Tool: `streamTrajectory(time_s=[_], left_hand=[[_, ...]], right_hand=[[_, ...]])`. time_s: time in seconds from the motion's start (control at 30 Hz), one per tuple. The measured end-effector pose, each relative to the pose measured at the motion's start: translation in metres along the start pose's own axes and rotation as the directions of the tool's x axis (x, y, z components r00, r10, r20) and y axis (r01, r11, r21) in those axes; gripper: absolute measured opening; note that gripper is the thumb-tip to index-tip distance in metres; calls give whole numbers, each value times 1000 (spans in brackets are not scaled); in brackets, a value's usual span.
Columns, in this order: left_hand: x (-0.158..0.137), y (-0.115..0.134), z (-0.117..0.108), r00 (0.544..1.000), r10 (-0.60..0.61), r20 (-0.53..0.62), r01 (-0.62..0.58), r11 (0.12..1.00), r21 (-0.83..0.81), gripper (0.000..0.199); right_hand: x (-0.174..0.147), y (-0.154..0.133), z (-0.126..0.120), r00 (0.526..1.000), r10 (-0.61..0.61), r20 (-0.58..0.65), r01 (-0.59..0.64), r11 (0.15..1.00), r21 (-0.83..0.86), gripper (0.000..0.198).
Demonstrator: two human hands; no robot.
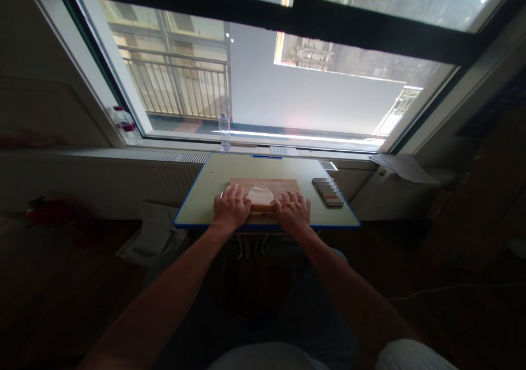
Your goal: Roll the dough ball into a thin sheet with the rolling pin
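In the head view, the left hand (232,208) at nine o'clock and right hand (293,212) at three cover the pin's (262,208) ends; whether their fingers close round it, I cannot tell. The dough (260,194), on the board (284,185), shows at twelve, already flat and round; rolling seems unfinished.

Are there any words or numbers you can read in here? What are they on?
None that I can read.
Bottle with reddish label, at the sill's left end: too blurred.
Phone-like thing on the table: covered by blocky squares.
Pale gridded thing by the sill: too small to tell.
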State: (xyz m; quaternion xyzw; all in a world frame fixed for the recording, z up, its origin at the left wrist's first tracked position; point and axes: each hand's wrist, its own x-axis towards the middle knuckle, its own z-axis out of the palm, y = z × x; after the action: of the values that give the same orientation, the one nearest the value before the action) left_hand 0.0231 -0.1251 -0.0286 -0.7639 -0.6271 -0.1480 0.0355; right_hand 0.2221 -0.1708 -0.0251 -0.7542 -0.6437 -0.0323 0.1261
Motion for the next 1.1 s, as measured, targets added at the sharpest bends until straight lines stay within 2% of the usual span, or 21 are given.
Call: streamTrajectory(time_s=[0.23,0.53,1.1], left_hand=[[11,1,-1,1000,-17,14,17,1000,2,58],[31,2,-7,984,-53,168,53,999,0,62],[60,1,0,972,-59,229,60,998,2,57]], right_hand=[[12,3,4,1000,-11,-16,11,1000,-2,57],[27,4,3,999,7,49,-8,1000,7,56],[51,9,3,991,-24,133,21,1000,18,48]])
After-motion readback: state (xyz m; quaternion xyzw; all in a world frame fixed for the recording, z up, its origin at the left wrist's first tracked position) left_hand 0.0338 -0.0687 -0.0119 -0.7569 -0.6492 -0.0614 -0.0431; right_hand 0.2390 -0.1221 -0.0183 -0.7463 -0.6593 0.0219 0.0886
